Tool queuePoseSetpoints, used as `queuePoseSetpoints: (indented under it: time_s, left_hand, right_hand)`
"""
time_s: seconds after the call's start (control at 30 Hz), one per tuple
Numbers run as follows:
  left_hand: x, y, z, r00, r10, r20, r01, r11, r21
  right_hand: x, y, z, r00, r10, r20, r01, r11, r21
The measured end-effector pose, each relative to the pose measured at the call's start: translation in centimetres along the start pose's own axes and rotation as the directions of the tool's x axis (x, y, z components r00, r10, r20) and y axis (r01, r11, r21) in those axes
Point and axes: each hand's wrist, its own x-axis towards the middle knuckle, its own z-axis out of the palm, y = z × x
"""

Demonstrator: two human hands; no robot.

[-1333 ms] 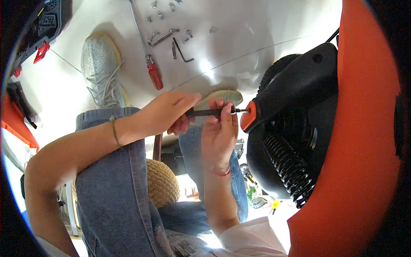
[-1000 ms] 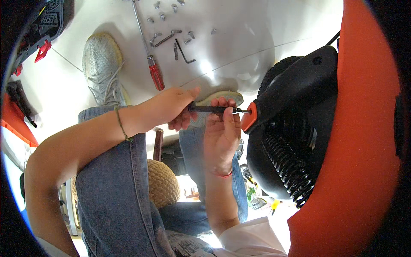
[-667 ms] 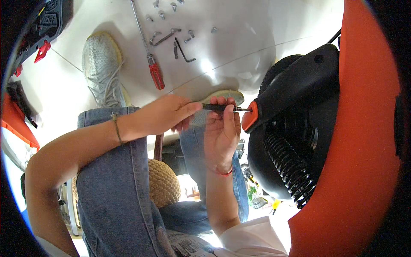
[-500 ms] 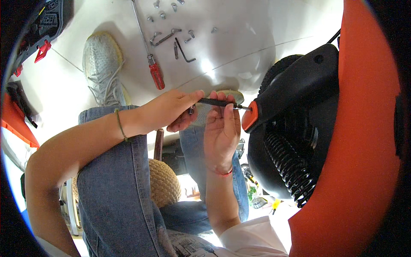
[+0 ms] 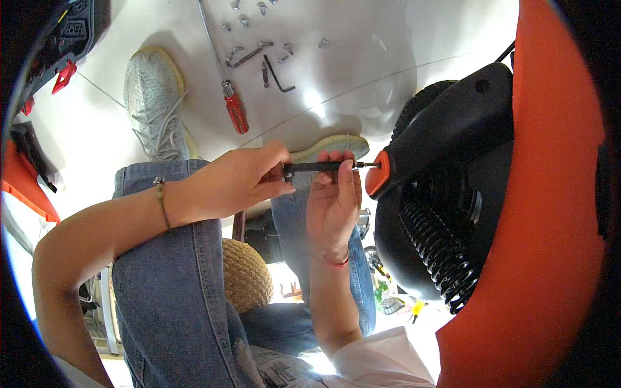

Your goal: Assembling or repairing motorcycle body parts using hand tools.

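In the head view, a slim black hand driver with a metal shaft lies level, its tip against the orange end cap of a black arm-shaped part. My left hand grips the rear end of the driver, thumb and fingers on either side of a short crosspiece there. Palm up, my right hand pinches the driver's front section between thumb and fingers, close to the cap. Whatever the tip sits in at the cap is too small to make out.
On the floor lie a red-handled screwdriver, a black hex key, a small wrench and several bolts. A black coil spring and a large orange panel stand at right. A toolbox is at far left.
My left hand has turned at the wrist and shifted slightly left, its fingers less curled around the driver's rear. The driver now lies more level; my right hand stays nearly in place.
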Motion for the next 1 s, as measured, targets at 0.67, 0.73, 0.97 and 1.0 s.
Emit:
queuePoseSetpoints:
  time_s: [0.67,0.73,0.97,1.0]
  left_hand:
    - [0.8,-0.2,0.5,0.986,0.011,-0.166,-0.004,0.999,0.041]
    - [1.0,-0.4,0.5,0.99,-0.133,0.042,0.139,0.958,-0.252]
    - [1.9,0.4,-0.4,0.892,-0.335,0.304,0.452,0.681,-0.576]
    - [1.9,0.2,-0.6,0.842,-0.357,0.404,0.533,0.664,-0.524]
  right_hand:
    - [0.3,-0.5,-0.1,0.998,0.008,0.061,-0.01,0.999,0.033]
    - [0.3,-0.6,0.1,0.998,0.006,0.058,-0.006,1.0,-0.011]
    - [0.5,-0.4,0.1,0.997,-0.006,0.08,0.009,0.999,-0.041]
    - [0.3,-0.3,0.3,0.997,-0.025,0.071,0.029,0.998,-0.059]
